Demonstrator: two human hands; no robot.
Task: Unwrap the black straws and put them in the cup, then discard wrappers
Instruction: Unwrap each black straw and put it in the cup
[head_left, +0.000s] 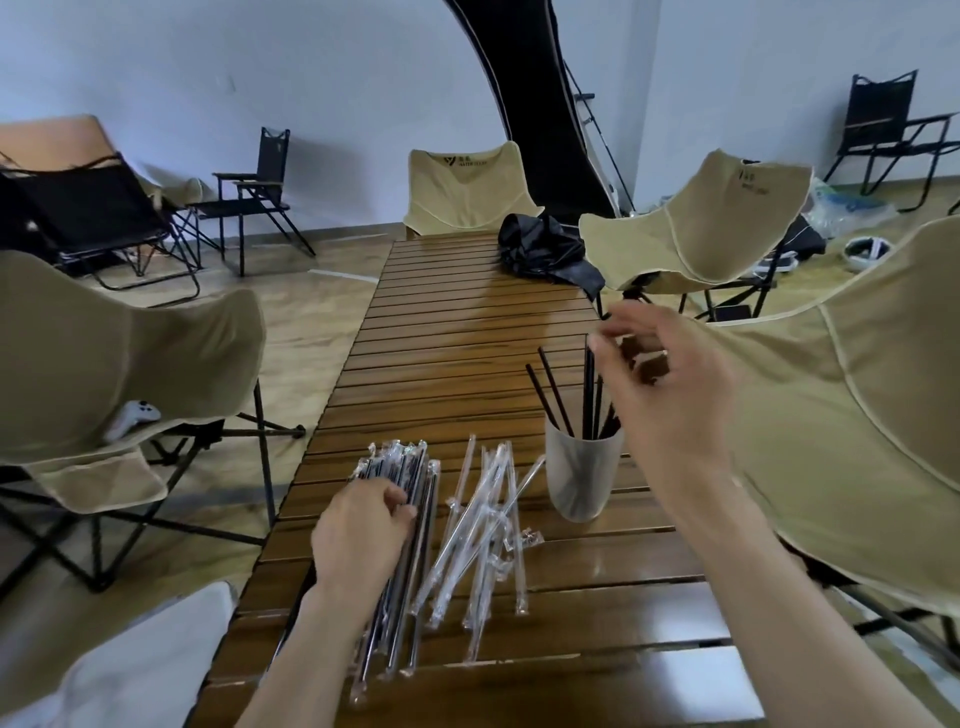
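wrapped straws (397, 525): still a decent bundle left, lying on the slatted table (457, 322) with the long axis running near-to-far, tipped a bit left at the near end

left hand (358, 535): sitting right on top of that bundle about mid-length, fingers curled onto it. Looks like it's picking one out, but I can't tell if one is actually pinched yet

nearest hand for the next pick: the left one, easily. The bundle is directly under its fingers, so the straw would need to come out lengthwise or get lifted off the top

empty wrappers (488, 525): clear sleeves in a loose heap just right of the bundle, between it and the cup, not binned yet

cup (582, 473): frosted, upright, right of the wrappers

black straws (569, 395): a few already standing in the cup, leaning left

right hand (660, 384): up above the cup, fingertips closed on the top of one upright straw, apparently dropping it in

progress guess: less than halfway through
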